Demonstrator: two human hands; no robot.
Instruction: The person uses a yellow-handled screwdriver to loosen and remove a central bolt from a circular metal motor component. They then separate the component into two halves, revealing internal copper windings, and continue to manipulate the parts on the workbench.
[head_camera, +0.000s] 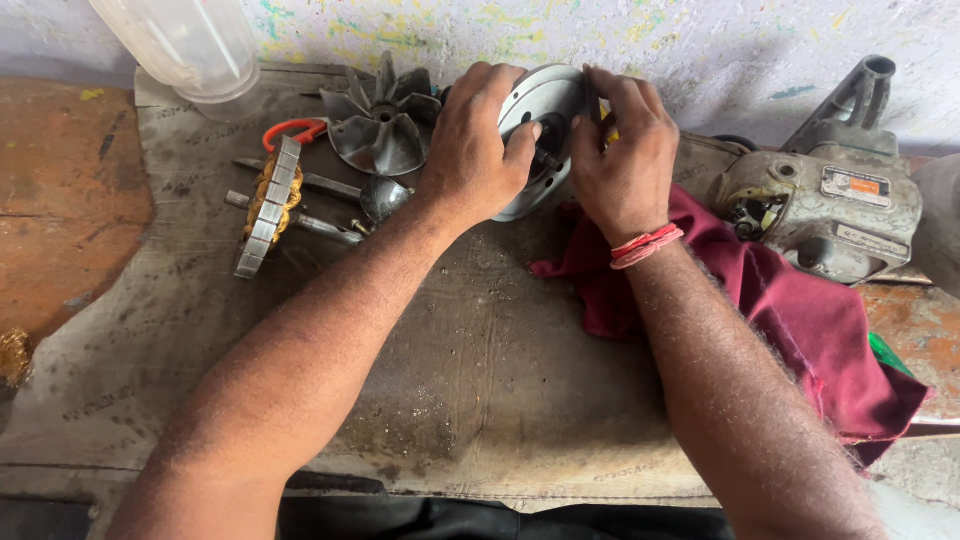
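Paint-flecked pale wall runs along the far edge of my workbench (480, 380), which is covered by one worn, stained grey mat with bare reddish board showing at the left edge. One round metal motor cover (545, 105) stands tilted at the far middle of the bench, near the wall, and both my hands are on it. My left hand (475, 145) wraps over its left rim, fingers curled down and thumb pressed toward the centre hole, gripped tight on the disc. My right hand (625, 150) closes on its right rim, fingers over the top, two red thread bands at the wrist. Both forearms reach in from the near edge, converging. One maroon cloth (800, 320) lies under my right arm, spreading toward the right edge. One grey power tool body (830, 205) sits at the far right corner. Left of my hands: one dark fan impeller (385, 120), one wound stator ring (268, 205) standing on edge, one clear plastic jar (190, 45) at the far left
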